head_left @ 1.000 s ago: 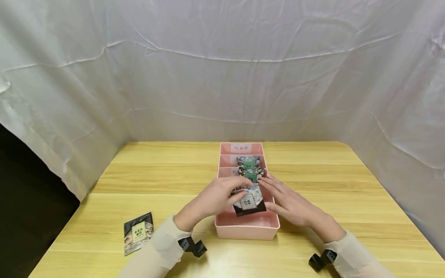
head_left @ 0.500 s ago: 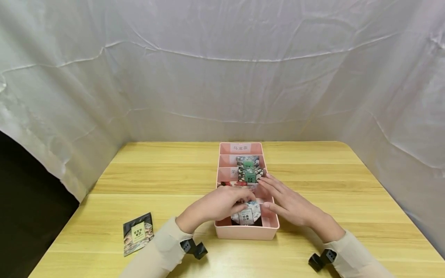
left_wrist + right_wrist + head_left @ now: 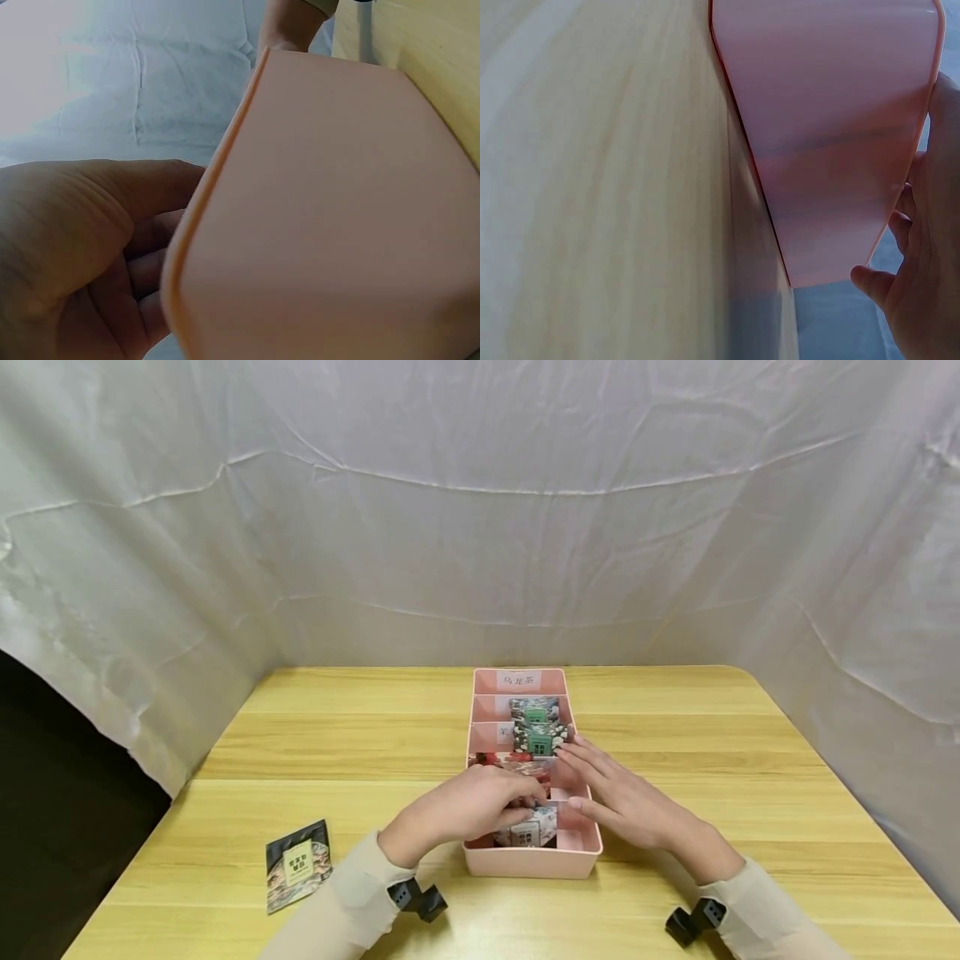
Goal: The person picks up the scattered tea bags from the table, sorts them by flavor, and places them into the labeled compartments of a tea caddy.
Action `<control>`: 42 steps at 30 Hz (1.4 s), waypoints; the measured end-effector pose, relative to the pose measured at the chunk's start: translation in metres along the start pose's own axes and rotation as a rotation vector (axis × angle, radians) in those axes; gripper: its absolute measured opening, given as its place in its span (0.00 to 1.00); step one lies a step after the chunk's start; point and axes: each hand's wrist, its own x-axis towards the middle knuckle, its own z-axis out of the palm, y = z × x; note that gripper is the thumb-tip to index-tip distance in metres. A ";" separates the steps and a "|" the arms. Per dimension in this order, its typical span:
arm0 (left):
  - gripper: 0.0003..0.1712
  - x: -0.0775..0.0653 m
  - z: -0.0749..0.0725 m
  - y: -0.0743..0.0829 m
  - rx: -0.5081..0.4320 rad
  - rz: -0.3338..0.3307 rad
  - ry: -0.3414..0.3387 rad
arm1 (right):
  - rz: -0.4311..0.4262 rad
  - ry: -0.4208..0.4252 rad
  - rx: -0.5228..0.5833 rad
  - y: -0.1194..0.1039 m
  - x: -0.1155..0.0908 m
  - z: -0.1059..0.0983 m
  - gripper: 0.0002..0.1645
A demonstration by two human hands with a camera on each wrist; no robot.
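Note:
A pink divided box (image 3: 532, 864) stands on the table with its length pointing away from me. My left hand (image 3: 480, 802) reaches over its left rim and pinches the top of a white-and-black tea sachet (image 3: 528, 833), which sits in the nearest compartment. My right hand (image 3: 630, 802) rests along the right rim, fingers extended and thumb at the edge. The left wrist view has the box's outer wall (image 3: 315, 202) covering those left fingertips. From the right wrist, my right hand's fingers (image 3: 907, 217) show along the rim.
Farther compartments hold a red-patterned sachet (image 3: 502, 760) and two green-labelled sachets (image 3: 540, 742). The back compartment bears a paper label (image 3: 518, 680). A black sachet with a yellow label (image 3: 297, 865) lies on the table (image 3: 375, 743) at left. Pale curtains (image 3: 480, 552) surround the table.
My left hand has lowered the white-and-black sachet from above the box into the nearest compartment, uncovering the red-patterned sachet. The right hand has stayed at the rim.

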 end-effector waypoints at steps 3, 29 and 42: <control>0.08 0.000 -0.003 -0.001 0.007 -0.002 0.017 | -0.002 0.011 -0.004 0.001 -0.001 0.000 0.39; 0.13 -0.065 -0.023 -0.039 -0.063 -0.181 0.143 | 0.001 0.006 -0.001 -0.003 0.000 -0.001 0.39; 0.20 -0.115 -0.015 -0.066 -0.037 -0.318 0.096 | 0.008 0.005 0.002 -0.003 0.000 0.000 0.39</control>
